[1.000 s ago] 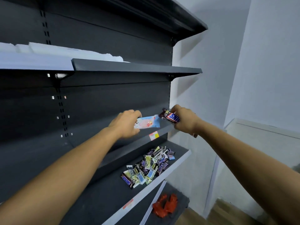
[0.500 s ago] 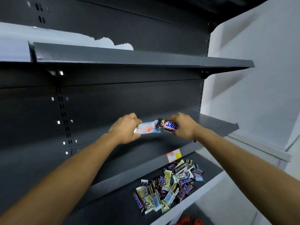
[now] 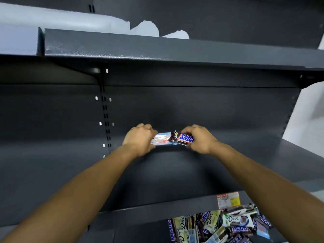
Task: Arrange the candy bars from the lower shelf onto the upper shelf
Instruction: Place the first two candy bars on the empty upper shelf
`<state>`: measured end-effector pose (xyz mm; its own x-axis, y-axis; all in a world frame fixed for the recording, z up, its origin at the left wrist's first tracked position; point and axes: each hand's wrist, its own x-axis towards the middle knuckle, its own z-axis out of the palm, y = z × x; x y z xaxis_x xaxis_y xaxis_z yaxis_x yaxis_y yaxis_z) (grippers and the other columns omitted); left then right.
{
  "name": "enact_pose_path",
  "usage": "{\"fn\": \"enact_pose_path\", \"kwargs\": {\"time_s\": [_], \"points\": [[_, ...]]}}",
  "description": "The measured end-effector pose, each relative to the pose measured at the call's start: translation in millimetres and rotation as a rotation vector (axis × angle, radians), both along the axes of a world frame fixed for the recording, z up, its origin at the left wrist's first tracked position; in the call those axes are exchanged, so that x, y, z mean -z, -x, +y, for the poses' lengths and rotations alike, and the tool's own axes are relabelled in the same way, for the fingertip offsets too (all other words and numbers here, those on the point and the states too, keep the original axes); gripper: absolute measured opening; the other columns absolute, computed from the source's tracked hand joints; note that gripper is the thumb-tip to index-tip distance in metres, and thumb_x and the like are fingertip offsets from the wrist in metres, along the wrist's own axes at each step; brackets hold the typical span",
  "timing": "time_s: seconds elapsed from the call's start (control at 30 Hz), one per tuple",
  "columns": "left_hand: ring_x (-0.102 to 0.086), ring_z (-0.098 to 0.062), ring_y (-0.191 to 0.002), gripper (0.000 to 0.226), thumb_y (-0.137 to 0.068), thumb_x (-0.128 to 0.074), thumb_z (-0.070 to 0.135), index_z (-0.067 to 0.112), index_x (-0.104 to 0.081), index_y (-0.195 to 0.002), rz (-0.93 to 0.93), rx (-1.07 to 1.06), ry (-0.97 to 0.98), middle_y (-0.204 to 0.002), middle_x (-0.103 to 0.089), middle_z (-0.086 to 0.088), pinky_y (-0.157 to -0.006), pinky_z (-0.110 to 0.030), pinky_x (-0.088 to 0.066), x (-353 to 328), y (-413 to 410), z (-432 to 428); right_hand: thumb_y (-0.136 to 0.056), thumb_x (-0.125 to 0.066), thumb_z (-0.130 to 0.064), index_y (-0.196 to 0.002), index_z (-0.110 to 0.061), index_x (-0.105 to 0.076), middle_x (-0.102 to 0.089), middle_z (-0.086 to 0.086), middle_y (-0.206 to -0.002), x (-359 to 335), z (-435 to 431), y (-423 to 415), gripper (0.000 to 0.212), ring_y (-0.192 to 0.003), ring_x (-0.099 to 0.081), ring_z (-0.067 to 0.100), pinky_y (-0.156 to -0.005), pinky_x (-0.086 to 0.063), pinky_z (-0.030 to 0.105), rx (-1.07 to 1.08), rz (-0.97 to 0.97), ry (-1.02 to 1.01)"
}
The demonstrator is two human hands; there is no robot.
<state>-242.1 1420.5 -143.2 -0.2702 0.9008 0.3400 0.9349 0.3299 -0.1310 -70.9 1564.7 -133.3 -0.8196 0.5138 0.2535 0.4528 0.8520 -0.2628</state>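
Note:
My left hand [image 3: 139, 139] grips a light blue candy bar [image 3: 161, 139] by its left end. My right hand [image 3: 199, 138] pinches a brown Snickers bar [image 3: 182, 138] by its right end. The two bars meet end to end, the Snickers slightly overlapping the blue one, low over the back of the dark grey upper shelf [image 3: 157, 174], close to the back panel. Whether they touch the shelf I cannot tell. A pile of several candy bars [image 3: 220, 225], Dove and Snickers wrappers, lies on the lower shelf at the bottom right.
A red and yellow price tag [image 3: 228, 199] sticks to the upper shelf's front edge. Another dark shelf [image 3: 175, 50] overhangs above, with white sheeting [image 3: 70, 21] on top. A slotted upright [image 3: 106, 118] runs down the back panel. A white wall [image 3: 306, 111] stands on the right.
Both hands have pushed the two bars deeper over the upper shelf toward the back panel, and my view has moved closer and turned more square to the shelves.

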Motion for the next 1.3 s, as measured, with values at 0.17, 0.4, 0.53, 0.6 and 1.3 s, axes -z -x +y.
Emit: {"fn": "enact_pose_path", "kwargs": {"time_s": [0.17, 0.4, 0.53, 0.6, 1.3], "points": [[-0.046, -0.020, -0.108, 0.040, -0.084, -0.061, 0.038, 0.025, -0.053, -0.121, -0.025, -0.121, 0.019, -0.115, -0.051, 0.002, -0.081, -0.031, -0.042, 5.3, 17.4, -15.5, -0.075, -0.064, -0.005, -0.116, -0.021, -0.058, -0.050, -0.003, -0.101, 3.5, 3.1, 36.0, 0.045, -0.095, -0.052, 0.016, -0.081, -0.041, 0.023, -0.106, 0.009, -0.009], [-0.046, -0.021, -0.109, 0.036, -0.085, -0.061, 0.036, 0.025, -0.054, -0.118, -0.019, -0.238, 0.017, -0.115, -0.051, 0.002, -0.083, -0.031, -0.041, 13.0, 39.6, -44.9, -0.073, -0.067, -0.005, -0.112, -0.020, -0.059, -0.059, -0.001, -0.106, 21.3, -13.6, 74.3, 0.042, -0.098, -0.055, 0.017, -0.084, -0.044, 0.027, -0.219, 0.025, 0.007], [-0.046, -0.020, -0.109, 0.038, -0.084, -0.063, 0.034, 0.024, -0.053, -0.120, -0.018, -0.283, 0.015, -0.116, -0.052, 0.002, -0.082, -0.030, -0.040, 16.3, 62.5, -66.8, -0.074, -0.068, -0.006, -0.112, -0.020, -0.061, -0.059, 0.000, -0.106, 25.3, -29.2, 100.3, 0.041, -0.097, -0.054, 0.017, -0.082, -0.042, 0.024, -0.246, 0.013, 0.003], [-0.046, -0.021, -0.110, 0.039, -0.083, -0.063, 0.032, 0.023, -0.053, -0.119, -0.025, -0.304, 0.005, -0.116, -0.052, 0.002, -0.083, -0.030, -0.041, 18.2, 76.6, -78.2, -0.075, -0.067, -0.006, -0.113, -0.020, -0.060, -0.058, 0.000, -0.107, 27.6, -39.1, 114.8, 0.041, -0.097, -0.054, 0.016, -0.082, -0.042, 0.024, -0.253, 0.023, 0.004], [-0.046, -0.021, -0.110, 0.043, -0.084, -0.063, 0.037, 0.024, -0.051, -0.123, 0.012, -0.269, 0.032, -0.117, -0.052, 0.001, -0.084, -0.032, -0.041, 69.1, 200.4, -135.1, -0.076, -0.063, -0.004, -0.112, -0.018, -0.058, -0.056, 0.001, -0.105, 77.2, -105.2, 195.0, 0.039, -0.098, -0.052, 0.019, -0.085, -0.044, 0.028, -0.114, 0.029, 0.006]]}}
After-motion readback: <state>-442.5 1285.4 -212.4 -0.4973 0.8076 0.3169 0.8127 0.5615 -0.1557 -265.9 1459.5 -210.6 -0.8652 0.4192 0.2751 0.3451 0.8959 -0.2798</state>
